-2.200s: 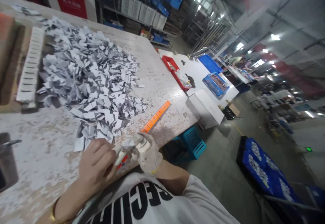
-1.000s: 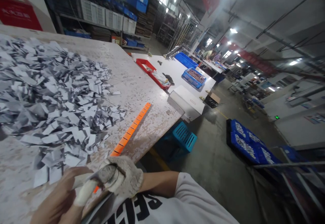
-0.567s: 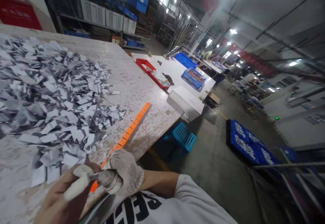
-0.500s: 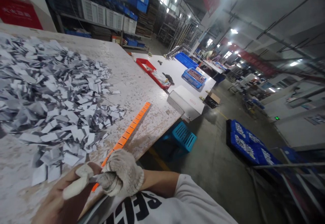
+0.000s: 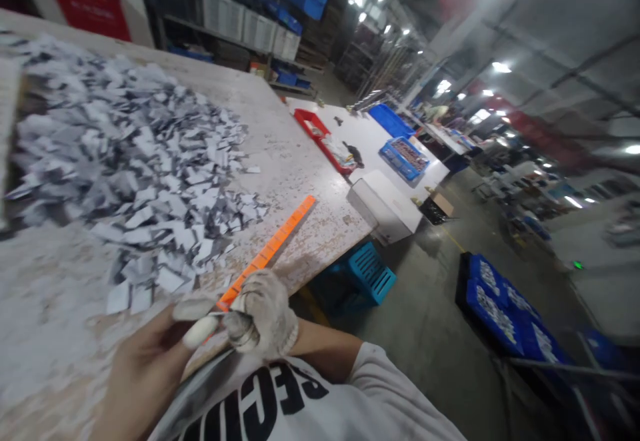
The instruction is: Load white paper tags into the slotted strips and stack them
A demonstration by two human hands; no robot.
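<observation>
My left hand (image 5: 150, 367) is bare, with white wraps on two fingertips, and is closed in a pinch at the table's near edge. My right hand (image 5: 263, 314) wears a knitted work glove and is closed tight against the left fingertips. Between them is a small grey piece (image 5: 220, 317), thin and blurred. Just beyond the hands an orange ruler strip (image 5: 280, 234) lies slantwise on the worn table (image 5: 300, 174). A large pile of grey and white cut pieces (image 5: 125, 154) covers the table to the left.
On a white table further off stand a red tray (image 5: 320, 137) and blue crates (image 5: 405, 157). A white box (image 5: 385, 207) sits beside the table corner, with a turquoise stool (image 5: 367, 271) below. More blue crates (image 5: 505, 307) lie on the floor at the right. Shelving lines the back.
Both hands have stayed pinched together at the table's near edge. The view has swung slightly, bringing more of the pile into sight and blurring the picture.
</observation>
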